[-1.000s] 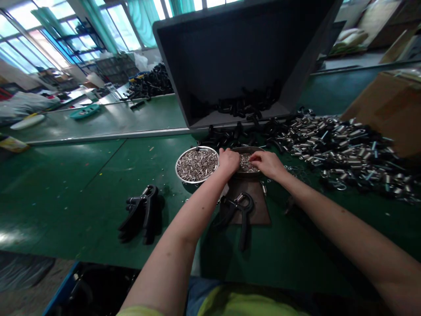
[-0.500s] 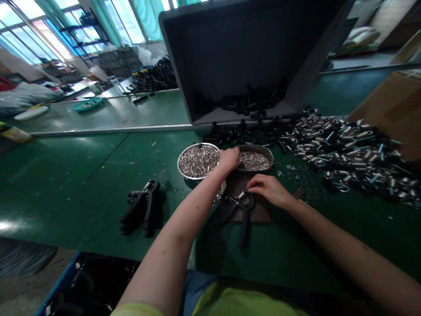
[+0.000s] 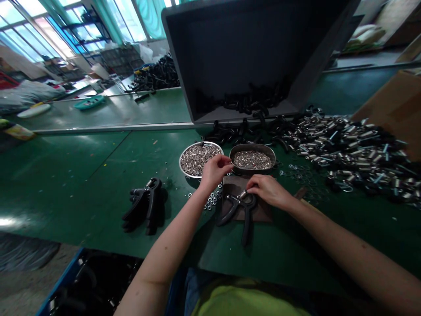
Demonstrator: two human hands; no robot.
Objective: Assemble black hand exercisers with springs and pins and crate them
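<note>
A black hand grip strengthener (image 3: 247, 215) with a small metal spring near its top lies splayed on a brown plate (image 3: 265, 214). My right hand (image 3: 268, 189) pinches its top right end beside the spring (image 3: 242, 194). My left hand (image 3: 214, 171) is closed in a pinch between two dishes; whatever is at its fingertips is too small to make out. On the left, a round dish (image 3: 180, 163) holds many small metal pins, partly behind that hand. An oval tin (image 3: 274, 160) of tiny metal parts stands to the right. Loose nuts (image 3: 212, 200) lie below my left hand.
Several finished-looking hand grips (image 3: 144, 204) are stacked at left. A large grey bin (image 3: 192, 87) lies tipped at the back, spilling black handles (image 3: 241, 128). Right are a heap of springs and handles (image 3: 355, 149), wire rings (image 3: 299, 174) and a cardboard box (image 3: 388, 98). A blue crate (image 3: 62, 281) sits below.
My left hand has drawn back from the oval tin's left edge, toward me and to the left, uncovering the tin and the loose nuts. My right hand stays at the hand grip.
</note>
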